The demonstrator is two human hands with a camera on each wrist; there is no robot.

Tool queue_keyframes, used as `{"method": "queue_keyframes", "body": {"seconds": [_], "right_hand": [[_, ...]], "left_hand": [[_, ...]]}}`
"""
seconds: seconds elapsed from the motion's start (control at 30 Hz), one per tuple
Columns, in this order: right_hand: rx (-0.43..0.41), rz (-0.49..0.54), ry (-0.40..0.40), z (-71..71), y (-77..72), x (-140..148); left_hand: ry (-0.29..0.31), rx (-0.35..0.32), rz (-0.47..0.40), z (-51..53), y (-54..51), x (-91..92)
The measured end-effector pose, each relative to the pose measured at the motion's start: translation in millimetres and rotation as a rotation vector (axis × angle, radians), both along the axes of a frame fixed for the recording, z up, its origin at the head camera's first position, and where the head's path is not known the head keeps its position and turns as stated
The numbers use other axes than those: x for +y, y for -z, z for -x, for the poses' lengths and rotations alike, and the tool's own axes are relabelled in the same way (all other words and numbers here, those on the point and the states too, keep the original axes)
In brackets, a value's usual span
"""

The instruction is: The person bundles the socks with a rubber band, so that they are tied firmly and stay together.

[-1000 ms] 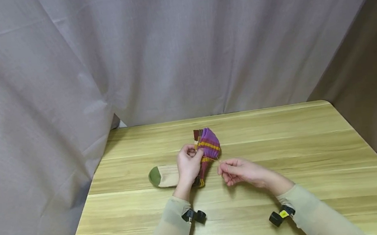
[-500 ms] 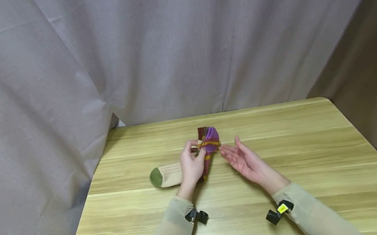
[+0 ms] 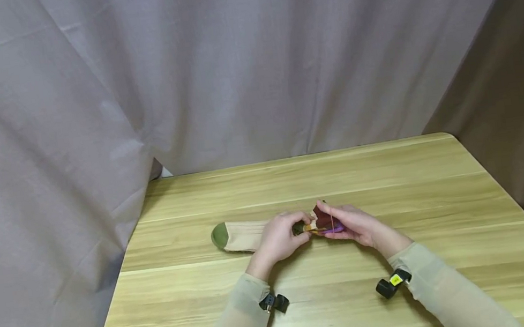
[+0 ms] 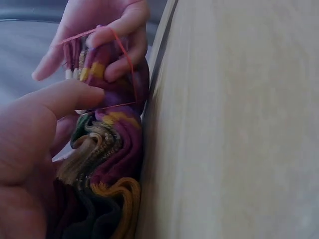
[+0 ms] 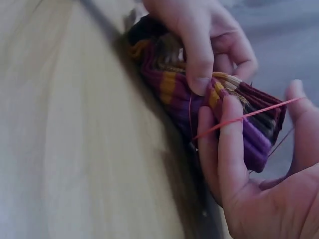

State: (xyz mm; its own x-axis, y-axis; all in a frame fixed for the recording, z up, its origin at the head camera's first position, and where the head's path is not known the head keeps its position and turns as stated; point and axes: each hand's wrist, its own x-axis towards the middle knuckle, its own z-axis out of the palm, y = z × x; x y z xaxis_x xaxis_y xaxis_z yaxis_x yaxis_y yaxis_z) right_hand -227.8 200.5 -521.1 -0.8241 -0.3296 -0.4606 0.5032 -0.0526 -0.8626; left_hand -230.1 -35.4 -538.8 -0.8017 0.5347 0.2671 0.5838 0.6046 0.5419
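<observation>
A bundle of striped purple, maroon and yellow ribbed socks (image 3: 323,217) lies between both hands. My left hand (image 3: 280,239) pinches it near the middle, thumb and fingertips on the fabric. A thin red elastic band (image 5: 264,110) is stretched between the thumb and fingers of my right hand (image 3: 356,224), forming a loop about the bundle's right end. Those right fingers touch the purple side (image 5: 254,152) of the bundle, while the thumb stands apart. To the left lies a beige sock (image 3: 245,235) with a green toe, its other end hidden by my left hand.
The wooden table (image 3: 355,304) has a rounded far right corner. Grey curtains (image 3: 233,80) hang behind it and on the left, with a brown one (image 3: 500,120) at the right. A small black camera is strapped to each wrist.
The striped bundle has swung from pointing away to pointing right. My right hand has come up to its end with the band spread. My left hand has moved right, still holding the socks.
</observation>
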Motion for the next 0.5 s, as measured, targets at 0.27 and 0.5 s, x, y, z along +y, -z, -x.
{"method": "queue_keyframes", "body": {"seconds": [0.27, 0.5], "right_hand": [[0.161, -0.165, -0.025, -1.5, 12.9, -5], [0.253, -0.197, -0.073, -3.2, 13.4, -1]], "left_hand": [[0.143, -0.164, -0.035, 4.9, -0.8, -11.6], [0.191, -0.316, -0.091, 8.4, -2.1, -19.4]]}}
